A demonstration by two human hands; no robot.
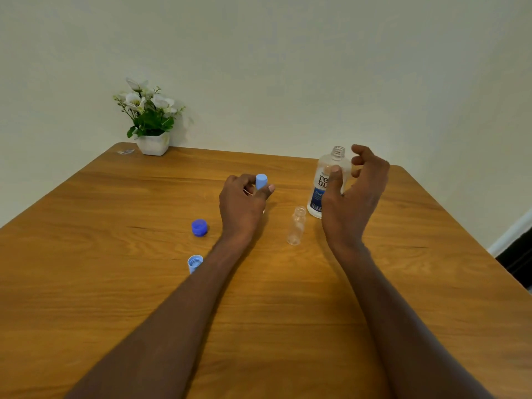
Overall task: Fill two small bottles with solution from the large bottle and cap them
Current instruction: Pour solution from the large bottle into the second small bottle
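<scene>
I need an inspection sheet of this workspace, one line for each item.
Surface: wooden table, bare wood grain.
Job's things: large bottle uncapped, upright; small clear bottle uncapped; dark blue cap; light blue cap lying open.
Clutter: small wrapper at far corner.
Grips: left hand pinches a light blue capped bottle; right hand open beside large bottle.
Cables: nothing seen.
Surroundings: potted flowers, plain wall.

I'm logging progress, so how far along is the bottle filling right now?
Looks done: the large clear bottle stands uncapped, its dark blue cap lying on the wooden table. In hand: the left hand grips a light blue capped item, probably one small bottle; the right hand is open around the large bottle. Left: the small clear bottle looks empty, its light blue cap off.
</scene>
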